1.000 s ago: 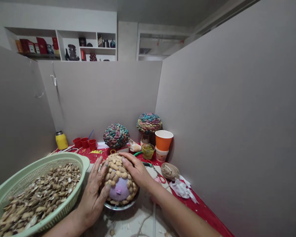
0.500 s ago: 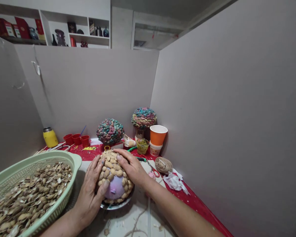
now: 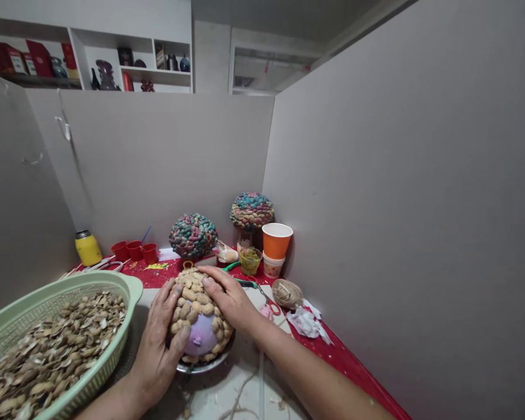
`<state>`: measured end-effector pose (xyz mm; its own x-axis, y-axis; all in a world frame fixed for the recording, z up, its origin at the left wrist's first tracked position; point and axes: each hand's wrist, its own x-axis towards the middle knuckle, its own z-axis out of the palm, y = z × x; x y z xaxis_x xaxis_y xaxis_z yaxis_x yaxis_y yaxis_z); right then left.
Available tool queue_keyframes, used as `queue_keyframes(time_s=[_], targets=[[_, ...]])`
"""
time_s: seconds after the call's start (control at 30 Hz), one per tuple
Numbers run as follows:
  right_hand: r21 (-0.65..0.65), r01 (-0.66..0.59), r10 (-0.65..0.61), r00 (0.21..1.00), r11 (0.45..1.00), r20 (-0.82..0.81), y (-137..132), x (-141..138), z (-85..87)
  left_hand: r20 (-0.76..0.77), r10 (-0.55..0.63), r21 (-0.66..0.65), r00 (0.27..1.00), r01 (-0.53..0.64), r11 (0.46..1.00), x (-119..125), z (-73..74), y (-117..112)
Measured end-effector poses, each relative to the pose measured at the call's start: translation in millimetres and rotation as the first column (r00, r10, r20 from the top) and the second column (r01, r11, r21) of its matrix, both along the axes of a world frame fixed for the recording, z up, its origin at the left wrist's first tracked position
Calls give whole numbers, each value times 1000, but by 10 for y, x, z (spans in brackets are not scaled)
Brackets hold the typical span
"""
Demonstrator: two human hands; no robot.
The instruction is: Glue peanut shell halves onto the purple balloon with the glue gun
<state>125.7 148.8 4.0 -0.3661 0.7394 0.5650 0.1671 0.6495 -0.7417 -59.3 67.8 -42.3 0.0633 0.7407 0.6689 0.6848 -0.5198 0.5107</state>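
Shell-covered balloon (image 3: 196, 316) sits in a metal dish (image 3: 205, 366) on the counter (image 3: 227, 392). It is cupped by the left hand (image 3: 160, 338), fingers (image 3: 171, 297) curved at 9 o'clock, and the right hand (image 3: 228, 300), fingers (image 3: 210, 284) pressed at 1 o'clock. A green basket (image 3: 129, 290) lies at 9 o'clock.

No text, number, brand or sign can be read: the pale labels on the red boxes (image 3: 9, 58) on the shelf (image 3: 114, 42) are too small and blurred, and the yellow jar (image 3: 88, 250) and orange cup (image 3: 277, 241) on the desk (image 3: 332, 356) carry no legible marking.
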Motion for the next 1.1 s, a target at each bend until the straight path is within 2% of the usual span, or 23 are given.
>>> queue_keyframes(time_s=[0.27, 0.47, 0.6, 0.73, 0.83, 1.1], targets=[[-4, -7, 7, 1000, 1000, 13, -9, 1, 8, 108, -69, -45, 992, 74, 996, -86, -8, -14], [-13, -8, 8, 1000, 1000, 28, -8, 15, 11, 219, -17, -117, 976, 44, 992, -98, -35, 13], [-19, -7, 8, 999, 1000, 42, -7, 16, -3, 155, -8, -120, 988, 27, 992, -44, 12, 18], [-18, -10, 11, 999, 1000, 45, -6, 8, -12, 41, 49, -31, 998, -48, 998, 36, 101, -3], [-16, -12, 13, 999, 1000, 43, -11, 4, -8, -16, 61, 28, 998, -60, 998, 86, 154, -29], [-19, -9, 9, 999, 1000, 33, -35, 7, 6, -31, 61, 37, 998, -60, 998, 129, 163, -46]])
